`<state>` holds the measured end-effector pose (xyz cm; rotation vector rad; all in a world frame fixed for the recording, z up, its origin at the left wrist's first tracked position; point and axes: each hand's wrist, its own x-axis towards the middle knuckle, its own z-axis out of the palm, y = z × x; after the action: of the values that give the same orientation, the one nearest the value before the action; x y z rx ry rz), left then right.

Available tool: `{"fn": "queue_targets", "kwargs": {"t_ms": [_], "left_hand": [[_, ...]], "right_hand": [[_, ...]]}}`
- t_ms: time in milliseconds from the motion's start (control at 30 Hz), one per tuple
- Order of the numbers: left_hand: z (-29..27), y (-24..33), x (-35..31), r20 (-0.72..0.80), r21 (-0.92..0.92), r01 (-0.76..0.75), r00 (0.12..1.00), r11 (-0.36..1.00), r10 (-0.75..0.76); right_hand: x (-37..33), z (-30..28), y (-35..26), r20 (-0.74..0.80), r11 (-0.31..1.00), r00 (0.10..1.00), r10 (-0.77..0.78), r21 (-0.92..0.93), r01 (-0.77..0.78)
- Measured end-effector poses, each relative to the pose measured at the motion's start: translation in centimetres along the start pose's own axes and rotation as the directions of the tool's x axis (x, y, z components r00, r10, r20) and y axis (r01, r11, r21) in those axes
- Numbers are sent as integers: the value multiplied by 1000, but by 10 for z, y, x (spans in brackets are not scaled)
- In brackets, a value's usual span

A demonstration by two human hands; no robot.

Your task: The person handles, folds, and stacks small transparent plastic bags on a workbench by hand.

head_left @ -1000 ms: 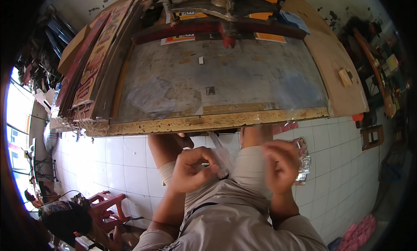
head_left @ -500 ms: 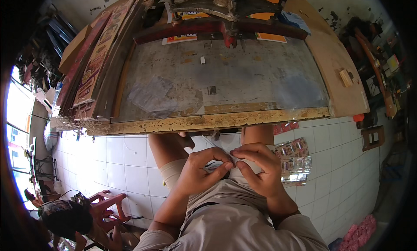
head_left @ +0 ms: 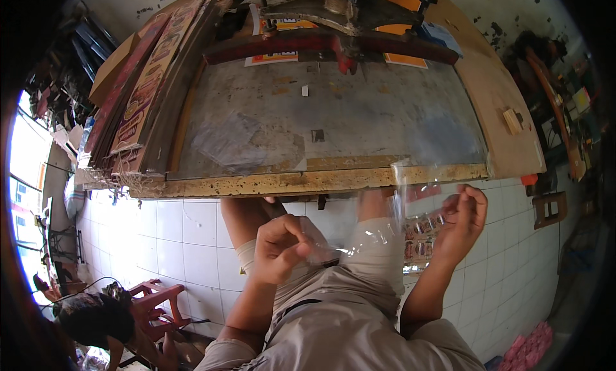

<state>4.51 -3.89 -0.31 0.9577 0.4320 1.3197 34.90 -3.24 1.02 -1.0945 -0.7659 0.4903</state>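
My left hand (head_left: 280, 248) is above my lap, its thumb and fingers pinched on a clear plastic sheet or bag (head_left: 369, 237). The thin plastic spreads to the right over my thighs and rises near the table's front edge; glints show its folds. Raised on the right, my right hand (head_left: 461, 224) has bent fingers that stand apart. The plastic's right edge lies near it, and no grip on it shows. Behind that hand, printed packs in clear plastic (head_left: 420, 242) are low by my leg.
A worn table (head_left: 269, 183) stands in front, bearing a red metal press frame (head_left: 282, 47), stacked printed cardboard (head_left: 144, 95) at left and crumpled clear plastic (head_left: 231, 140). A wooden block (head_left: 511, 119) is at right. At lower left, another person (head_left: 96, 319) is near a red stool (head_left: 163, 303).
My hands were together at the lap. The right hand has swung right and up, away from the left, which shifted slightly left. The clear plastic is now spread out between them.
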Motion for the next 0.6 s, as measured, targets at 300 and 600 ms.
{"fn": "queue_targets", "kwargs": {"t_ms": [300,600], "left_hand": [[9,8,10,80,227,-3,997,974,-16],[22,-2,16,117,520,32,987,854,-108]], "right_hand": [[-32,11,-16,305,801,859,-411,-329,500],[-53,49,-29,822,950,563,-90,-98,296]]}}
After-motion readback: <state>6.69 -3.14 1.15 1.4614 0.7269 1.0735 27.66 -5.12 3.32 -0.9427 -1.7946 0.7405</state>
